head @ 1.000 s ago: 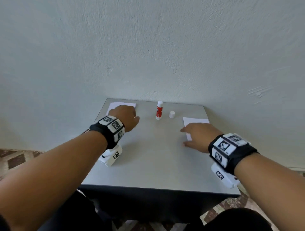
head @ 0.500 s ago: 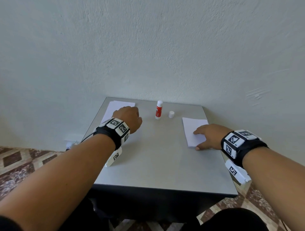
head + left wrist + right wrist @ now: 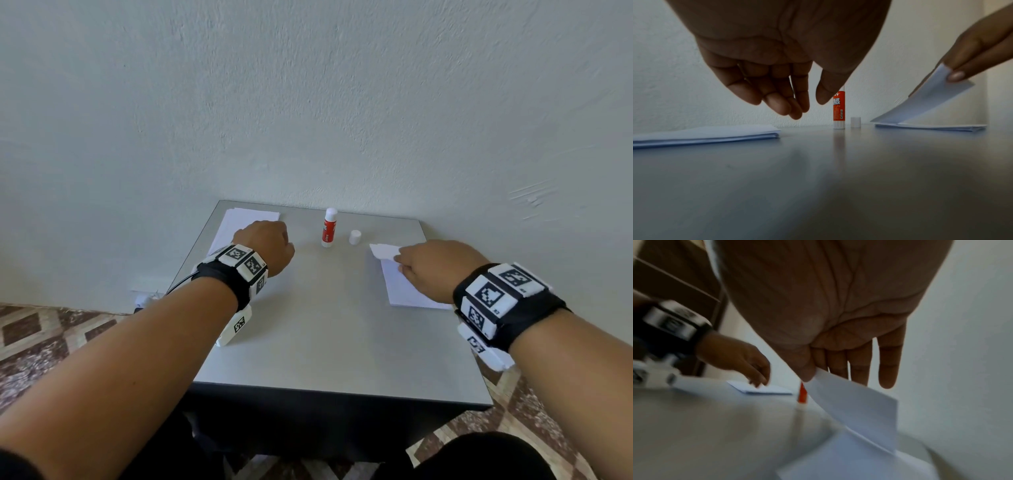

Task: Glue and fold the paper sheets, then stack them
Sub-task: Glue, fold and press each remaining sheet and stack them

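Two stacks of white paper lie on the grey table (image 3: 325,342). The left stack (image 3: 239,222) sits at the far left corner, the right stack (image 3: 404,291) near the right edge. My right hand (image 3: 435,267) pinches the far corner of the top sheet (image 3: 382,251) between thumb and fingers and peels it up off the right stack; the lifted sheet (image 3: 920,104) curves upward. My left hand (image 3: 805,107) hovers just above the left stack (image 3: 705,134), fingers loosely curled, holding nothing. A red glue stick (image 3: 329,228) stands uncapped at the back centre.
The glue stick's white cap (image 3: 355,237) stands just right of it. The table backs onto a pale wall. Bare tabletop lies between the two stacks and toward the front edge. A patterned tiled floor shows on both sides.
My right hand, which lay flat on the right stack, now pinches the top sheet's far corner and has raised it. My left hand has barely moved.
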